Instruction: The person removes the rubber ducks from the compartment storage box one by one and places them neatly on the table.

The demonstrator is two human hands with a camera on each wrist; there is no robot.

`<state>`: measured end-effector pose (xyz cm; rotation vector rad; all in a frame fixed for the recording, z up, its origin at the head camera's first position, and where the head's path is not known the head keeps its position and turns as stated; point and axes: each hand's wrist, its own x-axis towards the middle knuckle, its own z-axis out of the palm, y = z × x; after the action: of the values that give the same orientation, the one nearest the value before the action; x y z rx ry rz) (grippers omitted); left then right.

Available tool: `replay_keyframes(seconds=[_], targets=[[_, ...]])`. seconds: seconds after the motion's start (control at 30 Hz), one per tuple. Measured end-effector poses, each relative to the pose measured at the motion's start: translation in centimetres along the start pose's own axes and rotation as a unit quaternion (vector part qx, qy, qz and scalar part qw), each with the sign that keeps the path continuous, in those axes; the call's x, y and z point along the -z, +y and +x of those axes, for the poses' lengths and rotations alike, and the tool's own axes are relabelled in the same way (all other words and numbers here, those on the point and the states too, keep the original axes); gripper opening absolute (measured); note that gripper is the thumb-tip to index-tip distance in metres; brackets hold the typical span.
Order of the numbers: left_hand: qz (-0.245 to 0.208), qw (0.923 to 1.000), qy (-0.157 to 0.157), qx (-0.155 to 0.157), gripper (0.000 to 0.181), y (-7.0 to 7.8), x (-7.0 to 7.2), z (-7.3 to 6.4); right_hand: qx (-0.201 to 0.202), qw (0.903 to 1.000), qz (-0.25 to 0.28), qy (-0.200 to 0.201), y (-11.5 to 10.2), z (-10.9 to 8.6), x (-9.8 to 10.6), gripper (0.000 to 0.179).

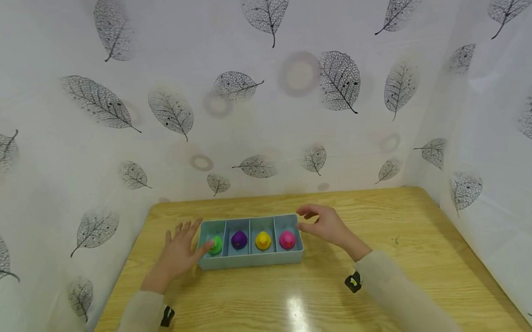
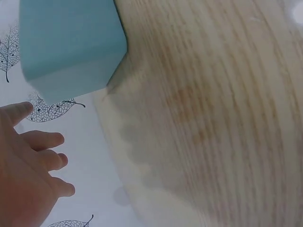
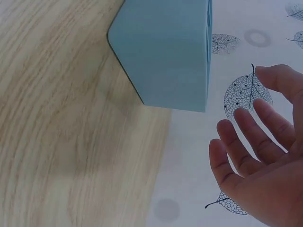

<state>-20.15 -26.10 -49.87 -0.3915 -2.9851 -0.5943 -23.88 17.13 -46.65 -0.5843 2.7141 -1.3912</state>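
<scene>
A light blue divided box [image 1: 252, 260] sits on the table, one small toy duck in each compartment. From left to right they are a green duck [image 1: 216, 247], a purple duck [image 1: 239, 240], a yellow duck [image 1: 263, 241] and a pink duck [image 1: 287, 240]. My left hand [image 1: 177, 254] is at the box's left end, fingers spread, its thumb overlapping the green duck in the head view. By the right end is my right hand [image 1: 325, 225], fingers loosely bent and holding nothing. In the right wrist view, its fingers [image 3: 246, 144] are apart from the box wall [image 3: 161, 56].
The box stands toward the back of a wooden table [image 1: 254, 305]. A white leaf-patterned sheet [image 1: 264, 126] hangs behind the table and along both sides. Dark wrist devices show at the left sleeve [image 1: 141, 315] and the right sleeve [image 1: 386, 274].
</scene>
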Motion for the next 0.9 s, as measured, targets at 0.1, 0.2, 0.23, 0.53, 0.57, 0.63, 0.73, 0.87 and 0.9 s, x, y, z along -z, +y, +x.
replay_keyframes(seconds=[0.1,0.2,0.23,0.53,0.57,0.63,0.73,0.87,0.9], targets=[[0.001,1.0,-0.002,0.002,0.082,-0.2,-0.3,-0.1,0.001,1.0,-0.004,-0.006,0.3,0.0,-0.4,0.042],[-0.002,1.0,-0.002,0.0,0.082,-0.2,-0.5,-0.3,0.006,0.9999,-0.005,-0.008,0.4,0.0,-0.8,0.043],[-0.003,1.0,-0.002,0.0,0.082,-0.2,-0.6,-0.3,0.009,0.9999,-0.005,-0.008,0.5,0.0,-0.9,0.043],[0.007,0.9998,-0.018,-0.001,0.084,0.0,-0.9,-0.9,0.004,0.9995,-0.003,-0.03,0.7,-0.3,-2.1,0.041],[0.009,0.9998,-0.017,-0.001,0.084,-0.1,-1.0,-0.9,0.005,0.9994,-0.004,-0.033,0.7,-0.3,-2.2,0.041],[0.012,0.9998,-0.016,-0.001,0.084,-0.2,-1.3,-1.0,0.007,0.9993,-0.004,-0.037,0.8,-0.3,-2.4,0.042],[0.011,0.9998,-0.014,-0.002,0.083,-0.3,-1.5,-1.0,0.014,0.9991,-0.009,-0.04,0.7,-0.3,-2.7,0.042],[0.005,0.9999,-0.012,-0.002,0.083,-0.4,-1.8,-1.2,0.018,0.9988,-0.017,-0.042,0.5,-0.4,-3.0,0.041],[0.004,0.9999,-0.01,-0.002,0.083,-0.4,-1.8,-1.2,0.019,0.9987,-0.021,-0.043,0.5,-0.4,-3.0,0.04]])
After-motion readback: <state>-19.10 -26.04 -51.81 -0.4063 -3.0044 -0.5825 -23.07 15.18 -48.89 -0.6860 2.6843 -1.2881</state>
